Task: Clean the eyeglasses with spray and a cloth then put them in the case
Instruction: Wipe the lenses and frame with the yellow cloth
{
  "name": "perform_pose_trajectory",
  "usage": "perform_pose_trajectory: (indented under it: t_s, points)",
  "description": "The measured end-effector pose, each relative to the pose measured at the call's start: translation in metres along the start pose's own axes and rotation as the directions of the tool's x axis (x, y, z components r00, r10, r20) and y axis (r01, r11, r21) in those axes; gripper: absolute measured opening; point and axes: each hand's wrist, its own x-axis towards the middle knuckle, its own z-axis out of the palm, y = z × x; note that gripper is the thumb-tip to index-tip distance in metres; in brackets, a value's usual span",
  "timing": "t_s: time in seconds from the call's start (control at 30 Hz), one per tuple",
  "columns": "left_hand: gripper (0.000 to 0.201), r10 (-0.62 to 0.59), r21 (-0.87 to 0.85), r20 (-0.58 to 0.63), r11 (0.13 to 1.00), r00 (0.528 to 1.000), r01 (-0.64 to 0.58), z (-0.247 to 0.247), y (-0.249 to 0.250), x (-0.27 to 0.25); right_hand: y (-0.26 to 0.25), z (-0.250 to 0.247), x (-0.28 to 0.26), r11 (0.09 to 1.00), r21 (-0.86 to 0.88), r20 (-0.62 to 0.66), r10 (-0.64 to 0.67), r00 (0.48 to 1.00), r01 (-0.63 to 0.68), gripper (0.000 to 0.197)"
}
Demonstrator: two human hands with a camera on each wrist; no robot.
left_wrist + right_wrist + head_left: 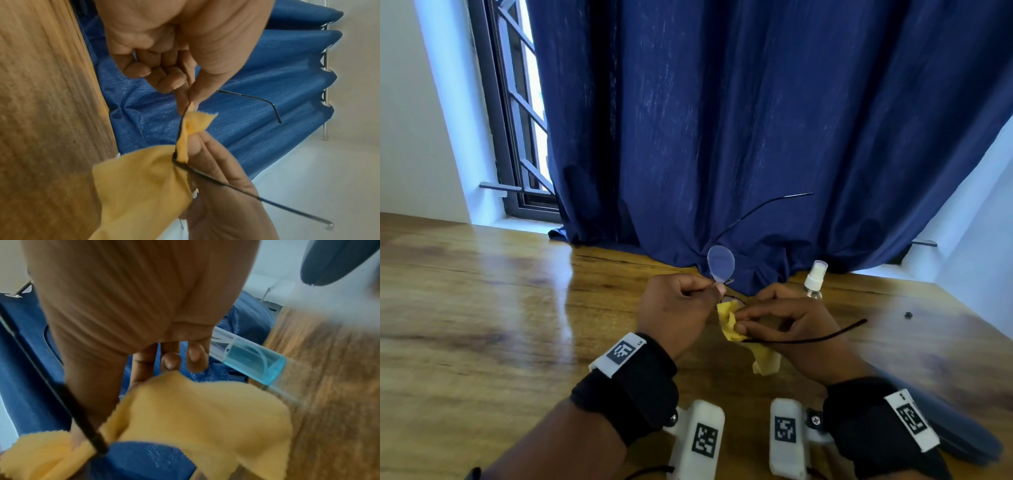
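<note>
Thin black-framed eyeglasses (720, 263) are held upright over the wooden table (482, 308), temples unfolded. My left hand (681, 308) pinches the frame near the bridge; one clear lens stands above it. My right hand (787, 322) pinches a yellow cloth (732, 329) around the lower lens, which the cloth hides. In the left wrist view the cloth (144, 186) wraps the frame (180, 133), one temple (246, 191) trailing past my right hand. In the right wrist view the cloth (195, 415) hangs below my fingers. A clear spray bottle (814, 279) with blue liquid (251, 363) stands just behind my right hand.
A dark blue curtain (756, 137) hangs down to the table's back edge. A dark grey eyeglass case (959, 431) lies at the near right by my right wrist. A small dark speck (908, 314) lies at the right. A barred window (517, 120) is at the back left.
</note>
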Motion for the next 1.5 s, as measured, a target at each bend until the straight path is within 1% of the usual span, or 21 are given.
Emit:
perform_pose_trajectory:
  t_s: [0.03,0.1,0.17,0.2,0.3,0.4,0.57,0.7,0.77,1.03,1.17,1.23,1.3,1.37,1.43,1.5]
  points:
    - [0.009,0.000,0.001,0.013,1.000,1.000,0.000,0.001,0.000,-0.001,-0.001,0.001,0.001,1.000,0.012,-0.011,0.000,1.000,0.000,0.024]
    - [0.009,0.004,0.008,0.027,1.000,1.000,-0.004,0.003,0.000,-0.003,0.000,0.003,0.003,1.000,0.010,-0.073,-0.005,0.997,0.006,0.021]
    - [0.009,0.015,0.007,0.022,1.000,1.000,-0.016,0.003,0.000,-0.002,0.003,0.002,0.003,1.000,-0.005,-0.129,-0.012,0.992,0.011,0.019]
    - [0.010,0.022,0.000,0.014,1.000,1.000,-0.022,0.002,0.000,-0.002,0.003,0.002,0.002,1.000,0.000,-0.137,-0.002,0.991,0.002,0.018]
    - [0.010,0.026,-0.034,-0.015,0.999,1.000,-0.027,0.000,0.001,-0.001,0.002,0.001,0.000,0.998,0.055,-0.097,0.048,0.994,-0.043,0.020]
    - [0.010,0.029,-0.046,-0.004,0.999,1.000,-0.029,0.000,0.001,-0.001,0.004,0.002,0.001,1.000,0.021,-0.041,0.008,0.999,-0.007,0.026]
    - [0.011,0.017,-0.052,0.015,0.999,1.000,-0.016,0.000,0.002,-0.002,0.013,0.000,0.000,0.998,-0.062,-0.033,-0.019,0.999,0.017,0.034]
    - [0.012,-0.021,-0.067,-0.027,0.998,0.999,0.019,-0.005,0.000,0.003,0.020,-0.002,-0.002,0.999,-0.047,0.014,0.016,1.000,-0.015,0.039]
    - [0.013,-0.026,-0.072,-0.021,0.997,0.999,0.025,-0.006,0.000,0.004,0.021,-0.003,-0.002,0.998,-0.057,0.038,0.020,0.999,-0.018,0.041]
    - [0.012,-0.045,-0.084,0.012,0.995,0.999,0.045,-0.004,-0.001,0.004,0.010,0.001,0.001,0.997,-0.042,0.088,-0.059,0.994,0.063,0.050]
    - [0.012,-0.051,-0.113,-0.028,0.992,0.998,0.047,-0.010,0.000,0.007,0.010,0.003,0.000,0.998,-0.058,0.154,-0.031,0.988,0.040,0.052]
    - [0.014,-0.048,-0.113,-0.052,0.993,0.997,0.042,-0.012,0.000,0.010,0.012,0.003,0.000,0.999,-0.038,0.133,-0.013,0.991,0.019,0.049]
    - [0.015,-0.031,-0.099,-0.056,0.995,0.998,0.025,-0.013,0.000,0.010,0.014,0.002,0.000,1.000,-0.020,0.069,-0.014,0.998,0.015,0.046]
    - [0.015,-0.009,-0.075,-0.040,0.997,0.999,0.006,-0.011,0.001,0.008,0.015,0.000,0.000,0.999,-0.030,0.031,-0.025,0.999,0.025,0.051]
    - [0.014,-0.006,-0.068,-0.015,0.998,1.000,0.005,-0.009,0.000,0.006,0.013,-0.001,0.000,0.997,-0.058,0.049,-0.041,0.998,0.044,0.057]
    - [0.013,-0.032,-0.104,-0.007,0.994,0.999,0.031,-0.008,-0.002,0.007,0.009,0.001,0.000,0.994,-0.100,0.106,-0.033,0.994,0.043,0.062]
